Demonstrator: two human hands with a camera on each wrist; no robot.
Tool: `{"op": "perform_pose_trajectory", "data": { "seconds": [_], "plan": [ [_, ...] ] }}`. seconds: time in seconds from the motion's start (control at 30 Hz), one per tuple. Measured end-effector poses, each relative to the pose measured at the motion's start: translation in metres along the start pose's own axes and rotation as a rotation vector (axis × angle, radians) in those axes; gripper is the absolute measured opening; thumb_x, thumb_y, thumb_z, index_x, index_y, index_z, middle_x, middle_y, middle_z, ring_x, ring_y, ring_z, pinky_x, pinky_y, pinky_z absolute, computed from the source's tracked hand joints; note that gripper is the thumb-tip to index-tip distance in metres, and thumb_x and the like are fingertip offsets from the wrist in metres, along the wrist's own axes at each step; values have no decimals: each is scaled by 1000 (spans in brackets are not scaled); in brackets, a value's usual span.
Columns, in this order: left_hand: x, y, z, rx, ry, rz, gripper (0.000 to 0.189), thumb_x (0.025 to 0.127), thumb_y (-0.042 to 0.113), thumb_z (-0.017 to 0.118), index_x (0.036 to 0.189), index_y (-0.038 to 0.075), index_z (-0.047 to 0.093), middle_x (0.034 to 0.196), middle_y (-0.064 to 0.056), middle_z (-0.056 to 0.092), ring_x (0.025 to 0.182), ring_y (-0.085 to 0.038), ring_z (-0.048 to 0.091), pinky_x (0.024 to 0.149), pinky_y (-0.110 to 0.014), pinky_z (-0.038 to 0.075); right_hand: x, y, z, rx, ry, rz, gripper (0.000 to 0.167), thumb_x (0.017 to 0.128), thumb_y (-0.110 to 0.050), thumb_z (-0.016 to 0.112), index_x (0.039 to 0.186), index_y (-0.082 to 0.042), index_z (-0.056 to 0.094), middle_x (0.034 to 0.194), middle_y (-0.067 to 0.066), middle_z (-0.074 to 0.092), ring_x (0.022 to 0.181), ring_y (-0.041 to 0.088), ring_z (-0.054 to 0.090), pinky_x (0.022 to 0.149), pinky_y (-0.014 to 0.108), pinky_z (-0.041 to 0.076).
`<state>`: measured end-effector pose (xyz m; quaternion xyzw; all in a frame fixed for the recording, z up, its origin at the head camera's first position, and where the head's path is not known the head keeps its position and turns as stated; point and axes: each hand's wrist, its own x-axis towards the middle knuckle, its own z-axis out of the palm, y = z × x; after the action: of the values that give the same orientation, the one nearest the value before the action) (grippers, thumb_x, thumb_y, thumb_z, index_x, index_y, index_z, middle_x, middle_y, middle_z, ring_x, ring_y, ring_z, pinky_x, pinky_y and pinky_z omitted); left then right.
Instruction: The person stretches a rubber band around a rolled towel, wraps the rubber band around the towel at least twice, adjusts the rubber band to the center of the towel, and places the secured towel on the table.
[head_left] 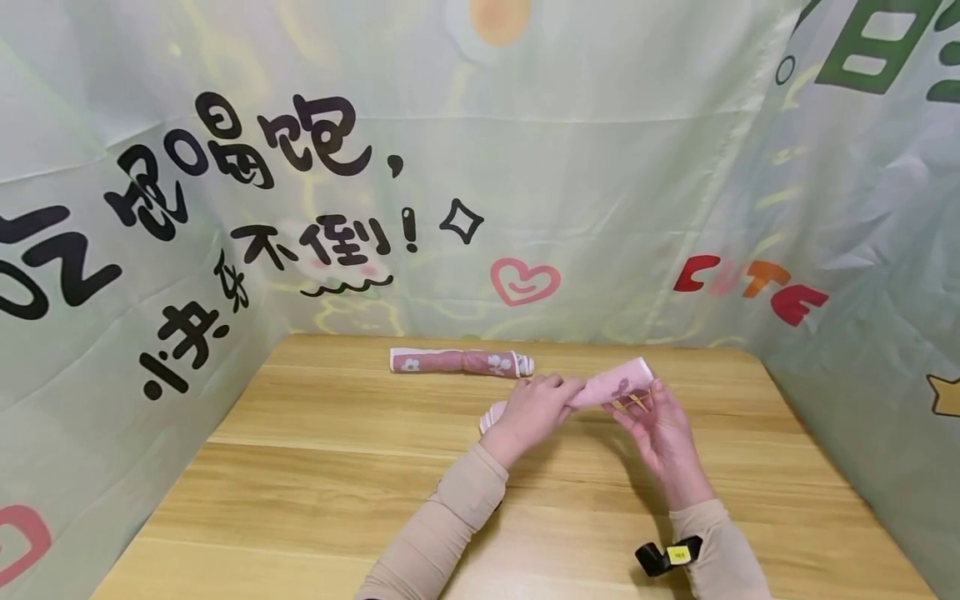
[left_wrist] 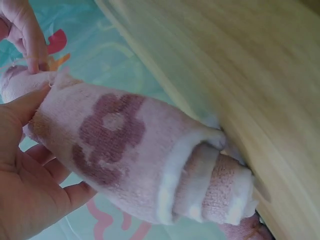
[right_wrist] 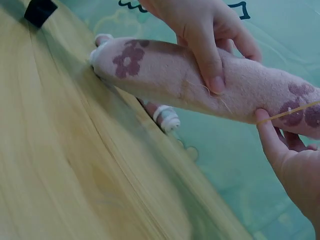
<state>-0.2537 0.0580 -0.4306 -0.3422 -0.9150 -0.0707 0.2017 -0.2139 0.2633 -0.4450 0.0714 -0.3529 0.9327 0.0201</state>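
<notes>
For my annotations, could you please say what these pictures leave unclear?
Head view: middle of the pink roll, covered by the left hand; print on the yellow label, too small.
Right wrist view: rest of the yellowish band, cut off by the right edge; most of the darker roll, behind the pink roll.

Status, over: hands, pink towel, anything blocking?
Left hand grips pink rolled towel mid-length. Right hand holds stretched rubber band near one end. Mauve rolled towel lies behind, seemingly not in the way.

My place looks like a booth (head_left: 615,167): pale green cloth walls (head_left: 450,312) printed with black lettering (head_left: 347,239) and a pink heart (head_left: 522,287) border my wood-grain bench (head_left: 337,492).
</notes>
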Motion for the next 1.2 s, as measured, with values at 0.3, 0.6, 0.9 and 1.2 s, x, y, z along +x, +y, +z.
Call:
{"op": "perform_pose_trajectory", "data": {
  "seconds": [0.3, 0.6, 0.9, 1.2],
  "plan": [
    [-2, 2, -2, -5, -57, 11, 28, 100, 33, 53, 128, 34, 58, 107, 6, 69, 94, -13, 66, 77, -33, 51, 1, -7, -2, -331, -85, -65, 42, 102, -6, 44, 142, -16, 34, 94, -3, 66, 83, 11, 70, 76, 33, 60],
    [-2, 4, 0, 14, -67, 16, 30, 97, 31, 58, 127, 35, 58, 107, 7, 68, 94, -13, 66, 77, -34, 50, 0, -10, 1, -686, -42, -71, 65, 90, 6, 62, 145, -14, 36, 106, -2, 56, 82, 8, 63, 71, 25, 59],
    [-1, 5, -1, 26, -94, -8, 38, 96, 35, 60, 133, 31, 53, 117, 6, 67, 102, -15, 66, 83, -36, 52, -2, -14, 5, -912, -44, -37, 73, 85, 2, 70, 147, -20, 37, 120, 8, 42, 90, 8, 56, 74, 22, 58],
    [2, 9, -2, -68, -4, 114, 69, 93, 38, 63, 152, 29, 28, 129, 1, 62, 112, -18, 65, 90, -35, 54, 0, -15, 8, -973, -70, -25, 75, 86, -1, 70, 150, -18, 33, 114, 1, 46, 90, 9, 53, 72, 20, 56]
  ]
}}
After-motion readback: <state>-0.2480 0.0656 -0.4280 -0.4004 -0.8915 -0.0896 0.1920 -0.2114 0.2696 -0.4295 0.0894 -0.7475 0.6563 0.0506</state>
